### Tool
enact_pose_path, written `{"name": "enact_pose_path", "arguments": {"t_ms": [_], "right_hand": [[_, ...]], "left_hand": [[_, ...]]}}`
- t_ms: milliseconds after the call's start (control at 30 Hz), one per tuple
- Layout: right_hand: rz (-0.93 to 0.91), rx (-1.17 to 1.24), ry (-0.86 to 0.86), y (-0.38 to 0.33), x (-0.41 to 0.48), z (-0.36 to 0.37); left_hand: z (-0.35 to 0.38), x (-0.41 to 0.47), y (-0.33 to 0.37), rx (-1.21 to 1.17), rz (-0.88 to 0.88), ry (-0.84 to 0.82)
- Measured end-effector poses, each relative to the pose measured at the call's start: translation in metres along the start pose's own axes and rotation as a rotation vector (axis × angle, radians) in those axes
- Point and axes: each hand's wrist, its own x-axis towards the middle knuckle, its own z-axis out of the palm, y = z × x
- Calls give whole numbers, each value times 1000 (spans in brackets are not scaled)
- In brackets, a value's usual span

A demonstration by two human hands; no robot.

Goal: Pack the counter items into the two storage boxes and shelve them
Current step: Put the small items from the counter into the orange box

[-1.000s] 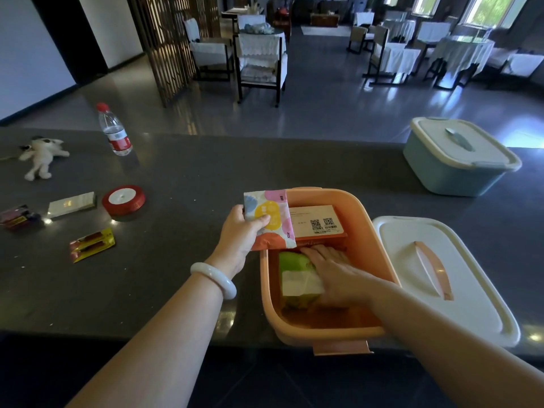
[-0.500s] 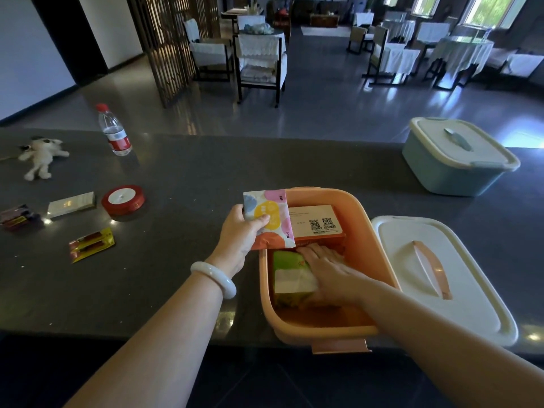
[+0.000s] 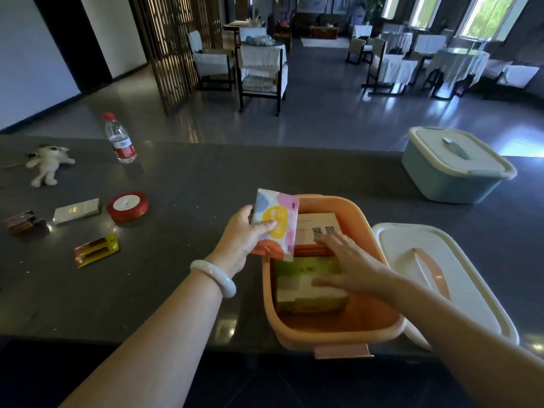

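Packing's maybe halfway: left hand point(image 3: 241, 231) gripping a tissue pack point(image 3: 275, 223) over the orange box point(image 3: 338, 326), right hand point(image 3: 350, 266) flat and open on boxes inside; bottle point(image 3: 119, 138), ribbon point(image 3: 127, 206), batteries point(image 3: 95, 250) waiting left of it.

Two bare forearms enter from bottom edge, no sleeves visible on either.

Left hand point(image 3: 240, 235): no rings visible. Left wrist carries one bangle point(image 3: 213, 276): plain, smooth, rounded section, pale white w/ glossy highlights, milky and slightly translucent, no clasp or markings seen. Fits close to wrist.

Right hand point(image 3: 348, 265): no rings, watch or band visible on hand, wrist or forearm. Nails too small to tell on both hands.

No gloves, cables or tags on either arm.
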Motion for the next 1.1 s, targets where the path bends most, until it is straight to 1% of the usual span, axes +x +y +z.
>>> {"name": "enact_pose_path", "arguments": {"t_ms": [67, 133, 167, 233, 367, 433, 533, 567, 633, 700, 733, 833, 933, 1100], "right_hand": [[-4, 16, 176, 2, 4, -12], [-34, 108, 275, 4, 12, -23], [-37, 163, 289, 3, 15, -27], [15, 259, 290, 3, 24, -31], [73, 420, 225, -3, 34, -28], [105, 438, 214, -8, 34, -25], [179, 488, 166, -11, 33, -20], [214, 533, 140, -11, 32, -18], [284, 654, 98, -6, 29, -15], [339, 798, 57, 2, 23, -13], [364, 850, 38, 7, 20, -13], [449, 890, 27, 19, 14, -8], [558, 799, 76, 26, 14, 2], [632, 663, 50, 22, 5, 12]], "left_hand": [[-1, 1, 4, 50, -7, -59], [1, 0, 10, 144, 8, -160], [2, 0, 13, 176, 14, -210], [4, -2, 21, 227, 18, -274], [6, -2, 30, 311, 6, -358], [7, -2, 31, 345, 7, -372], [8, -4, 31, 367, 51, -296], [7, -4, 30, 370, 81, -232], [6, -3, 25, 390, 136, -39], [5, -3, 18, 413, 123, 112], [5, -3, 14, 424, 94, 144], [13, -8, 3, 450, 9, 116], [23, -15, -4, 463, -34, 109], [31, -21, -7, 475, -53, 152]]}}
